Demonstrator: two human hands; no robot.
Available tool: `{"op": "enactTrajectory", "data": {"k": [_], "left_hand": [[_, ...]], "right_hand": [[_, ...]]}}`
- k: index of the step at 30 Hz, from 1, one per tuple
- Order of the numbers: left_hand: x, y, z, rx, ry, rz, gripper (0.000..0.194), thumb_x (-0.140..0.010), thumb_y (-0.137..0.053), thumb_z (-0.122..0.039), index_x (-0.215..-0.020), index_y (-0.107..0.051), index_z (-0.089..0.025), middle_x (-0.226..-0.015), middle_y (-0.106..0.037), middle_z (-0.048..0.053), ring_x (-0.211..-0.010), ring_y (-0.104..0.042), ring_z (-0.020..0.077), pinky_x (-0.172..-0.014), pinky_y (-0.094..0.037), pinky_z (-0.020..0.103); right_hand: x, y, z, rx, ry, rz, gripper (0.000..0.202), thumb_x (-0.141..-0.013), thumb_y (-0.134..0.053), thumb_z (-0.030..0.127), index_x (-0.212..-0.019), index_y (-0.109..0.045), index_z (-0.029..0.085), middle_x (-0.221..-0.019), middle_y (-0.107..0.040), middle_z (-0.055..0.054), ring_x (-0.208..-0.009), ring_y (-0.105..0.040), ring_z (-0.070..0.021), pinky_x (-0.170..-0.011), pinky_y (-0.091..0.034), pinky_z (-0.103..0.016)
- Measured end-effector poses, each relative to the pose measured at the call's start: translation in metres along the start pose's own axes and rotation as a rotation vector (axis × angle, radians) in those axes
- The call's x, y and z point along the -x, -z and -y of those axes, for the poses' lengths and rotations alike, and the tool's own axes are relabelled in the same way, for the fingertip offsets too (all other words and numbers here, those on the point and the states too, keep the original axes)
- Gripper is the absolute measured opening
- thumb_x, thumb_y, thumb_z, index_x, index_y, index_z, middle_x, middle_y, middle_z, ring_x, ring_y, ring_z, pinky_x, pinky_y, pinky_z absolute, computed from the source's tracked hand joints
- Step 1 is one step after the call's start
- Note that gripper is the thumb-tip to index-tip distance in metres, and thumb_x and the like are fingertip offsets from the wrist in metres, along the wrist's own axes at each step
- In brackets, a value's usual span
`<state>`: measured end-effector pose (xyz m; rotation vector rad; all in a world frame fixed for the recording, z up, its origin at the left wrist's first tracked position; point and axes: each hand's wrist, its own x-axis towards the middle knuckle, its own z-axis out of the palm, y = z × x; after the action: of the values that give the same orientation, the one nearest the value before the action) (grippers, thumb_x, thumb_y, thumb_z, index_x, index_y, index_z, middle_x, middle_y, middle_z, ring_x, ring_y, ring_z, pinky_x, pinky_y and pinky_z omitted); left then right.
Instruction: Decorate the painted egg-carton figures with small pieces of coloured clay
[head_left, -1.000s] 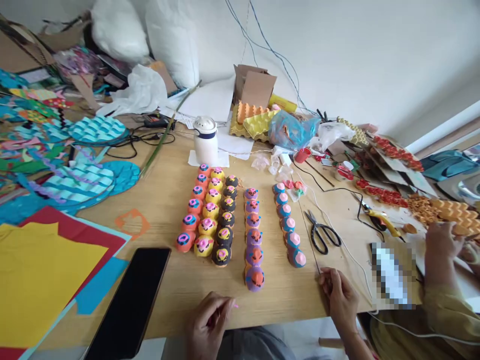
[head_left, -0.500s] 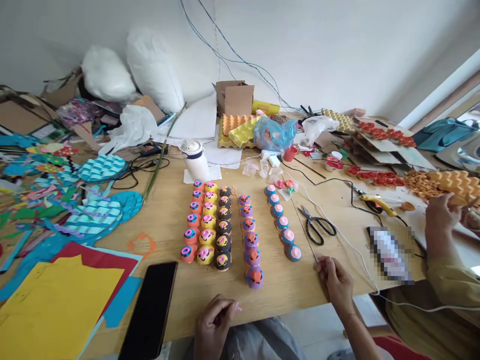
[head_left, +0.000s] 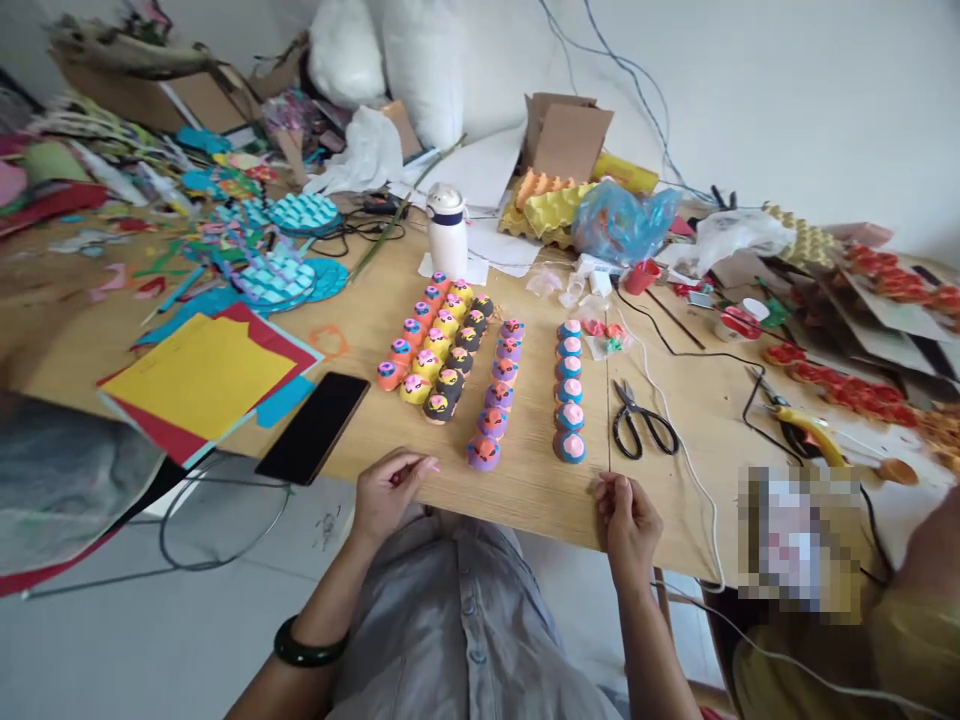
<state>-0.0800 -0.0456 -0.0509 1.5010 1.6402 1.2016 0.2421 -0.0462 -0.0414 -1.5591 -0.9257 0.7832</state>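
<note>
My left hand is at the table's front edge, thumb and fingers pinched on a small pink piece, perhaps soft clay. Farther right, my right hand rests by the edge with its fingers pressed together; whatever they hold is hidden. Between and beyond the hands stand rows of painted egg-carton cups: orange, yellow, black, purple and blue with pink tops. The blue row's near end lies closest to my right hand. Black-handled scissors lie just beyond it.
A phone and coloured sheets lie on the left. Behind the rows stands a white flask. A white cable runs down the right, near a yellow-handled tool and a co-worker's arm.
The view has swung left and down, showing more of my lap and forearms. Both hands keep their pinched shape, the left still with the pink piece. The rows look unchanged.
</note>
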Motion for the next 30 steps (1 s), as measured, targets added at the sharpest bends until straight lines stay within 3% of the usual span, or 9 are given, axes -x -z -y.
{"op": "enactTrajectory", "data": {"k": [3,11,16,30], "left_hand": [[0.000,-0.002,0.001,0.025,-0.048,-0.039,0.026,-0.090,-0.067,-0.037,-0.079,-0.078,-0.017,-0.081,-0.077,0.005,-0.069,-0.063,0.0140,-0.061,-0.044,0.023],[0.001,-0.006,0.009,-0.019,-0.022,-0.108,0.026,-0.089,-0.069,-0.040,-0.082,-0.080,-0.016,-0.082,-0.078,0.006,-0.070,-0.064,0.0146,-0.061,-0.044,0.024],[0.000,-0.009,0.005,-0.030,-0.028,-0.138,0.027,-0.088,-0.070,-0.041,-0.080,-0.080,-0.017,-0.079,-0.077,0.006,-0.067,-0.062,0.0143,-0.060,-0.042,0.024],[-0.003,-0.014,-0.003,0.056,0.001,-0.131,0.024,-0.087,-0.071,-0.036,-0.077,-0.079,-0.016,-0.070,-0.070,0.003,-0.060,-0.052,0.0114,-0.059,-0.038,0.024]], "right_hand": [[0.001,0.003,-0.001,-0.028,-0.007,0.026,0.049,-0.091,-0.061,0.061,-0.088,-0.072,0.014,-0.066,-0.061,0.000,-0.053,-0.046,-0.0104,-0.047,-0.036,-0.023],[0.003,0.010,-0.005,-0.053,0.016,0.106,0.046,-0.092,-0.060,0.059,-0.087,-0.072,0.015,-0.065,-0.061,0.000,-0.053,-0.049,-0.0113,-0.047,-0.037,-0.025],[0.003,0.013,-0.008,-0.057,0.054,0.056,0.043,-0.094,-0.059,0.056,-0.090,-0.071,0.015,-0.065,-0.060,0.001,-0.052,-0.048,-0.0107,-0.047,-0.036,-0.025],[0.000,0.012,-0.011,-0.004,0.041,0.072,0.045,-0.093,-0.060,0.058,-0.090,-0.072,0.015,-0.066,-0.061,0.000,-0.053,-0.050,-0.0117,-0.049,-0.039,-0.025]]}}
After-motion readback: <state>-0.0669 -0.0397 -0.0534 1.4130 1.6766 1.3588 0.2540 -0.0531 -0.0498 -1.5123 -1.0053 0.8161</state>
